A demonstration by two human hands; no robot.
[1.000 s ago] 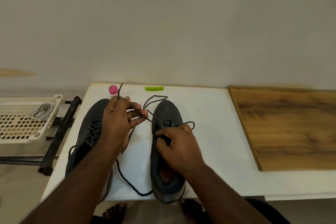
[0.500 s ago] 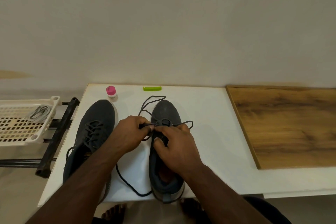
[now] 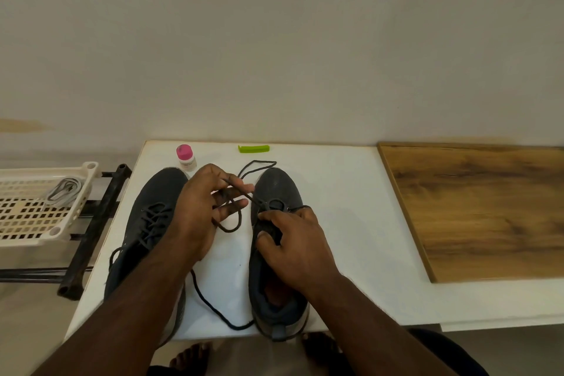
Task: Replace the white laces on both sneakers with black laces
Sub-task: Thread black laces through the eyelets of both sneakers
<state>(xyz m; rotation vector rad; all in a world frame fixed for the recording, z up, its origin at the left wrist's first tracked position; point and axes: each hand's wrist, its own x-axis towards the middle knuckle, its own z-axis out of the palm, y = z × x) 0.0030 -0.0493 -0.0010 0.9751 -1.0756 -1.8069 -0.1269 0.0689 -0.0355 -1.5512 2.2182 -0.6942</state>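
Note:
Two dark grey sneakers stand toes-away on the white table (image 3: 341,192). The left sneaker (image 3: 152,207) is threaded with a black lace. The right sneaker (image 3: 276,189) has a black lace (image 3: 210,305) through its front eyelets only; loose loops trail past the toe and down between the shoes. My left hand (image 3: 204,207) pinches one strand of that lace between the shoes, pulled taut from the eyelet. My right hand (image 3: 293,241) grips the right sneaker's tongue area at the eyelets. White laces (image 3: 62,192) lie in the cream basket (image 3: 33,232).
A small bottle with a pink cap (image 3: 185,156) and a green clip (image 3: 254,148) sit near the table's far edge. A wooden board (image 3: 476,207) covers the table's right side. A black metal frame (image 3: 97,223) carries the basket at left. My feet show below the table edge.
My left hand came in to the front eyelets beside the right hand, then drew back left and up with the lace strand. My right hand stayed on the sneaker.

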